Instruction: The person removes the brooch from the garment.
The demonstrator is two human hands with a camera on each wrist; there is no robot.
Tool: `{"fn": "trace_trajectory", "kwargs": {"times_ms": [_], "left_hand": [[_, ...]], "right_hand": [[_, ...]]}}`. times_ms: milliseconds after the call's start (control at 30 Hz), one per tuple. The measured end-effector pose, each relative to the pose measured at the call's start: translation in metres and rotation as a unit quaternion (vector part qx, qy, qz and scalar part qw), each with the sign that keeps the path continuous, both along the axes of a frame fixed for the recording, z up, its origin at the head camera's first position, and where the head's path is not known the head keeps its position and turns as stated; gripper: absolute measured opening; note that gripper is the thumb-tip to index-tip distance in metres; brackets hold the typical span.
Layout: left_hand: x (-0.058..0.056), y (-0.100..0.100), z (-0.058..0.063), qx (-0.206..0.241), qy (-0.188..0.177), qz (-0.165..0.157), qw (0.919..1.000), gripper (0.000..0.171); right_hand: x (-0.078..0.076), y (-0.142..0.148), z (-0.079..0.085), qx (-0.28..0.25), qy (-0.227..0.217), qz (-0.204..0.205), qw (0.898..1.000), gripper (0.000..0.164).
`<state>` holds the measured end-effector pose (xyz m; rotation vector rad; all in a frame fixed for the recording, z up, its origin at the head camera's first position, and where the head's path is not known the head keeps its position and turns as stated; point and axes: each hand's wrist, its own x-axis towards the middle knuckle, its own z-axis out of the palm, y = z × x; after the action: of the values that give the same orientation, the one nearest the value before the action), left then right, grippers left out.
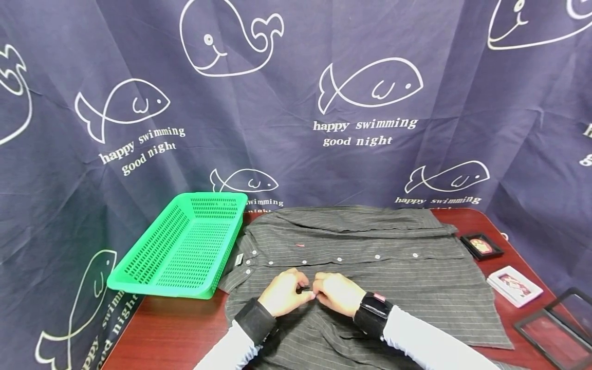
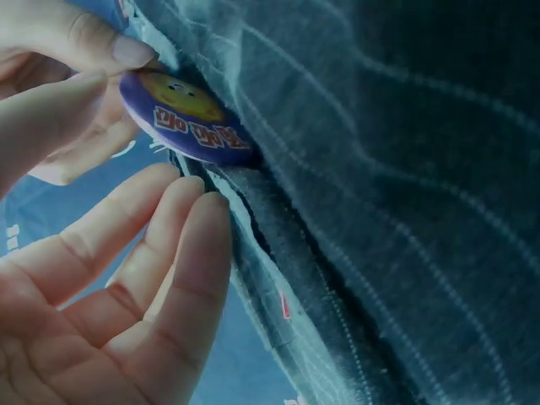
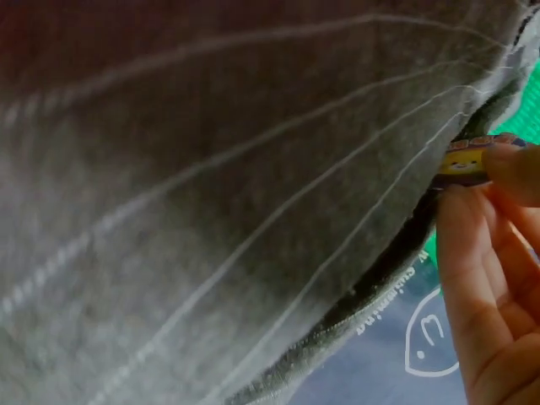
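A dark grey pinstriped button-up shirt (image 1: 398,288) lies spread on the table, its collar toward the left. At its front, a round purple pin badge with a yellow face (image 2: 192,126) sits by a fold of the cloth. My right hand (image 1: 339,293) pinches the badge between thumb and fingers, as the right wrist view shows at the badge's edge (image 3: 462,162). My left hand (image 1: 284,292) is close beside it, fingers extended near the badge's lower rim and the cloth edge, thumb apart from them. The badge's back is hidden.
A green plastic basket (image 1: 221,275) stands at the left on the reddish table (image 1: 171,324). Along the right side lie a black frame with a picture (image 1: 481,245), a white-framed picture (image 1: 514,286) and a dark clear-windowed frame (image 1: 552,334). A patterned curtain (image 1: 296,118) hangs behind.
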<state>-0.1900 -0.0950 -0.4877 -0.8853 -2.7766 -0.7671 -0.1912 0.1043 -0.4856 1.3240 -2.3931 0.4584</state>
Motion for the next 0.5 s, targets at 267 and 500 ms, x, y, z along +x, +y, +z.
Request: {"fn": "trace_trajectory", "kwargs": {"times_ms": [267,500], "left_hand": [[-0.0013,-0.0016,-0.0002,-0.006,0.004,0.008,0.9999,0.018],[-0.0031,-0.0021,0.0009,0.004,0.006,0.017,0.9998,0.011]], "right_hand": [[-0.0016,0.0021,0.0021,-0.051,-0.089,-0.029,0.994,0.011],[-0.0038,0.0039,0.001,-0.081,-0.168,-0.049,0.981,0.008]]}}
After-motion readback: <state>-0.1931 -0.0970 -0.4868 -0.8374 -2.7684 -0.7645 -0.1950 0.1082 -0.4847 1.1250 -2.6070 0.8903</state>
